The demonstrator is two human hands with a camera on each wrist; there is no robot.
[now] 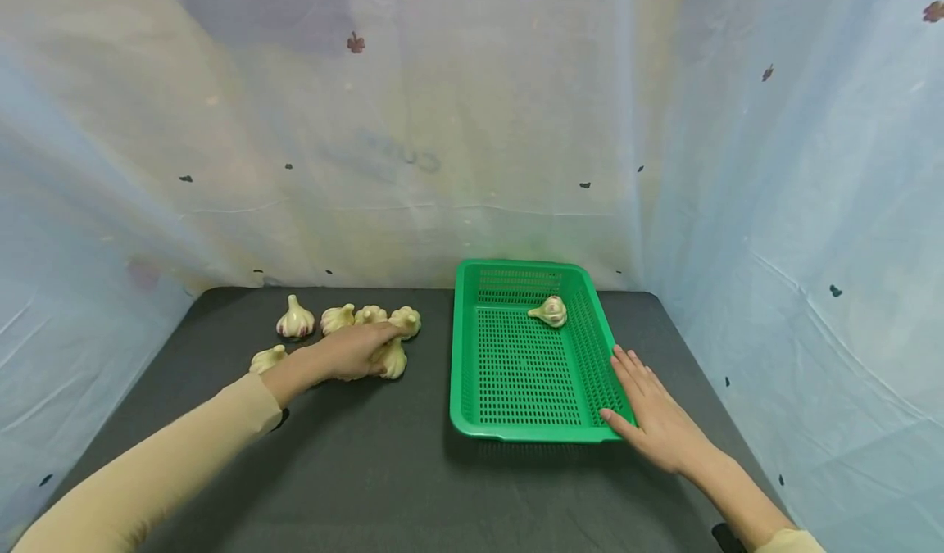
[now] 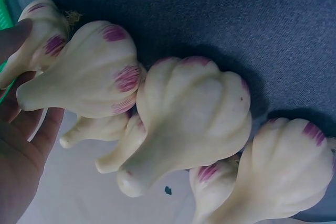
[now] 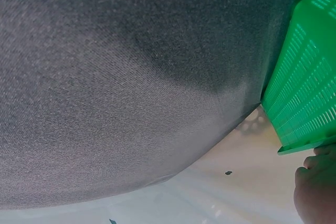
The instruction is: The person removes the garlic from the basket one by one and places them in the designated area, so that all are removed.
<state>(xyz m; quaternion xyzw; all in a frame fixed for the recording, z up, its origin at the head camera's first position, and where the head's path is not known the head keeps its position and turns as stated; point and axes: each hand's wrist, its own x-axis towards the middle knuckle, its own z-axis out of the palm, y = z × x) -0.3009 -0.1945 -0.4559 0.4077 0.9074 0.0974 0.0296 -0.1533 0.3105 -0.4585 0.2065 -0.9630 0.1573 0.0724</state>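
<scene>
My left hand (image 1: 357, 351) is over the cluster of garlic bulbs on the left of the table. It pinches one garlic bulb (image 2: 44, 30) between thumb and fingers, beside the other bulbs; the head view shows this bulb (image 1: 394, 360) partly hidden by the hand. Right behind the fingers lies another garlic bulb (image 1: 406, 321). On the right, my right hand (image 1: 659, 420) lies with straight fingers against the right rim of a green plastic basket (image 1: 465, 356). A single garlic bulb (image 1: 551, 311) lies inside that basket, toward its back right.
Several more bulbs stand around the left hand, among them a far-left garlic bulb (image 1: 295, 320) and one by the wrist, a garlic bulb (image 1: 267, 359). The dark table (image 1: 383, 471) ends at pale plastic sheeting (image 1: 472, 127) behind and at both sides.
</scene>
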